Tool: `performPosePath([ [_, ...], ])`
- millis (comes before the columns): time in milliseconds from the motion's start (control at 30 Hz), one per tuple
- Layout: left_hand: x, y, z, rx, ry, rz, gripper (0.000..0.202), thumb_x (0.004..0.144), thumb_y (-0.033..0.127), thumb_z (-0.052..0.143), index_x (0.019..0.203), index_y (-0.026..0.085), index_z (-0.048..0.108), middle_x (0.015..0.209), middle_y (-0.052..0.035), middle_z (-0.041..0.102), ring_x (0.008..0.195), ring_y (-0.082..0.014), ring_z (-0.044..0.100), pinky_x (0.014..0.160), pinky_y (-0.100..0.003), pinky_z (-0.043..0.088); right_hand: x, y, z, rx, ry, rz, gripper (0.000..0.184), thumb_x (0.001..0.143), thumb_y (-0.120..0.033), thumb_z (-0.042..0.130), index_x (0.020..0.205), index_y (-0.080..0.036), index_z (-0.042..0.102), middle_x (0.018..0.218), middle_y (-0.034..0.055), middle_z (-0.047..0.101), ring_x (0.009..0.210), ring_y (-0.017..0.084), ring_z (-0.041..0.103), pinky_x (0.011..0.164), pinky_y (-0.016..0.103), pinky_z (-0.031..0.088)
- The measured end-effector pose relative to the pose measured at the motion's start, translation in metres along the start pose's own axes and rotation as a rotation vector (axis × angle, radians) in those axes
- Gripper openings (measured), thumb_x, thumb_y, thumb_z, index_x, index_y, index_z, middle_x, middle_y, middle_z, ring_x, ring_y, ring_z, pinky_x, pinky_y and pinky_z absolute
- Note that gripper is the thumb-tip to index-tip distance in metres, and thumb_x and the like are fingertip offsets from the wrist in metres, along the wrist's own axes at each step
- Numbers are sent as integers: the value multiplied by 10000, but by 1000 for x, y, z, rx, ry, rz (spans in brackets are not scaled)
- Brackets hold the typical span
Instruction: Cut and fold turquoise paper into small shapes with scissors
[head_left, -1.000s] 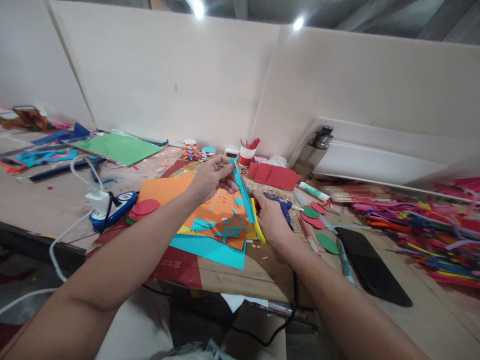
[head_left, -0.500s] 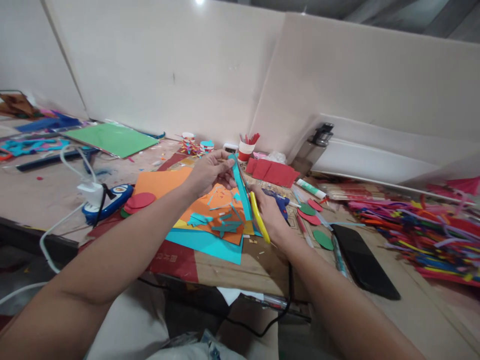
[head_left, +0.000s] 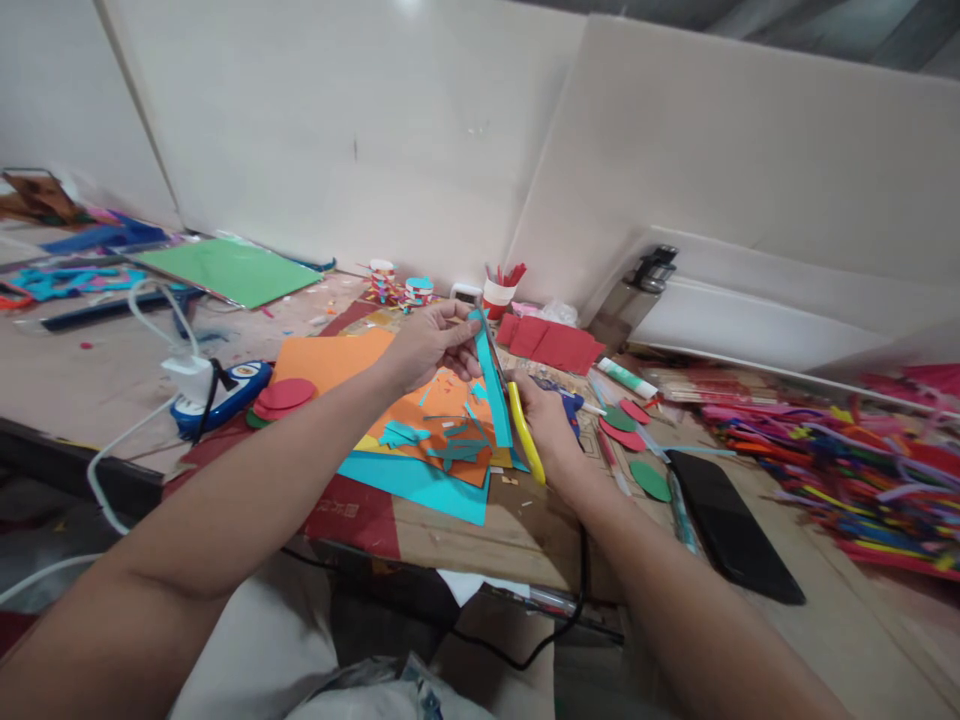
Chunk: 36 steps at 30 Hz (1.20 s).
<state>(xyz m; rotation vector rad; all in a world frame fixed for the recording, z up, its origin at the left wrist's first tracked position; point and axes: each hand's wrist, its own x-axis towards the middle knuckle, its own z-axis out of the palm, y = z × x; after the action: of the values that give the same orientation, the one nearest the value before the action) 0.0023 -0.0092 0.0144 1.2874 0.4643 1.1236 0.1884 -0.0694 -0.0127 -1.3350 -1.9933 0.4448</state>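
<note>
Between the fingers of my left hand [head_left: 435,345] is the top end of a blue paper strip [head_left: 495,395], which hangs down slantwise. My right hand [head_left: 546,415] is closed round the yellow handles of a pair of scissors [head_left: 527,435]. The blades point up and away along the strip's right side; whether they touch it is hard to tell. Below lie orange paper [head_left: 330,355] with blue scraps [head_left: 461,447] on it, and a larger blue sheet [head_left: 420,487] underneath.
Red paper circles [head_left: 285,395] and a blue power strip [head_left: 225,400] lie to the left. Behind stand a paper cup [head_left: 499,297] and red paper pieces [head_left: 547,343]. At right are a glue stick [head_left: 628,378], a black phone [head_left: 735,525] and many coloured pipe cleaners [head_left: 847,460].
The whole view has shifted slightly. My hands keep nearly the same pose, with the scissors still beside the strip.
</note>
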Motion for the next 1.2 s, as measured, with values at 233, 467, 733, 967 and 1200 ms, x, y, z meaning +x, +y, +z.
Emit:
performPosePath([
  [233, 0, 1, 0, 37, 30, -38, 299, 799, 339, 728, 813, 176, 479, 557, 8, 653, 426, -144, 645, 369, -172, 448, 2, 5, 2, -61, 18, 37, 204, 833, -319, 477, 825, -189, 634, 795, 57, 697, 706, 197, 614, 653, 280, 442],
  [467, 4, -2, -10, 63, 280, -80, 180, 857, 202, 652, 809, 162, 483, 581, 37, 623, 462, -102, 653, 366, -134, 350, 2, 13, -8, -441, -35, 232, 303, 862, -294, 529, 1062, -162, 714, 982, 151, 752, 856, 257, 698, 674, 291, 441],
  [733, 13, -2, -32, -34, 438, -14, 146, 911, 166, 572, 803, 170, 475, 664, 6, 666, 494, -80, 626, 500, -180, 462, -1, 10, -3, -685, -233, 221, 461, 854, -214, 571, 1311, -147, 579, 1096, 179, 697, 965, 272, 668, 787, 319, 457],
  [967, 23, -8, -50, -53, 568, 145, 140, 898, 122, 580, 775, 161, 525, 643, 40, 591, 526, -32, 546, 563, -150, 447, -4, -16, 3, -571, -98, -26, 220, 914, -247, 564, 1023, -129, 715, 1058, 171, 682, 1052, 281, 599, 916, 380, 432],
  [1200, 22, -9, -51, -3, 588, 79, 168, 909, 128, 548, 744, 154, 539, 640, 23, 590, 472, -44, 496, 499, -179, 395, 6, -53, 45, -197, -306, -298, 166, 877, -276, 670, 973, -150, 716, 996, 102, 687, 960, 190, 608, 881, 315, 449],
])
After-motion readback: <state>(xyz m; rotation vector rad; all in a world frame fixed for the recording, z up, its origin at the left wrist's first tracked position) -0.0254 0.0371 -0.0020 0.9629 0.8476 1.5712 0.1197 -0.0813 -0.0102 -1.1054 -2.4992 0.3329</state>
